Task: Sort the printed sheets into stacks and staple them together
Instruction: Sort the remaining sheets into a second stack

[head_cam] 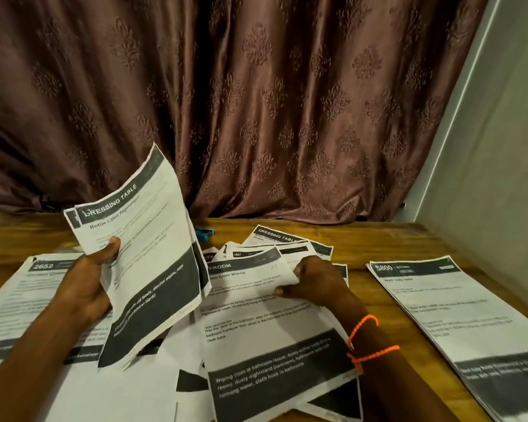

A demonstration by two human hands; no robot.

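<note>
Between the hands, head view: loose sheets [265, 315] heaped on table [378, 242]. Left hand [87, 284] grips raised "Dressing Table" sheets [141, 254]. Right hand [313, 283] pinches top sheet's corner. Stapler [204, 233] lies beyond; stack [457, 315] right of right hand.

Dim warm light, soft focus, wide-angle bowing.

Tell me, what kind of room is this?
Probably a room in a home, not an office: a patterned brown curtain hangs behind a wooden table pushed into a plain wall corner, with printed sheets spread across it.
</note>
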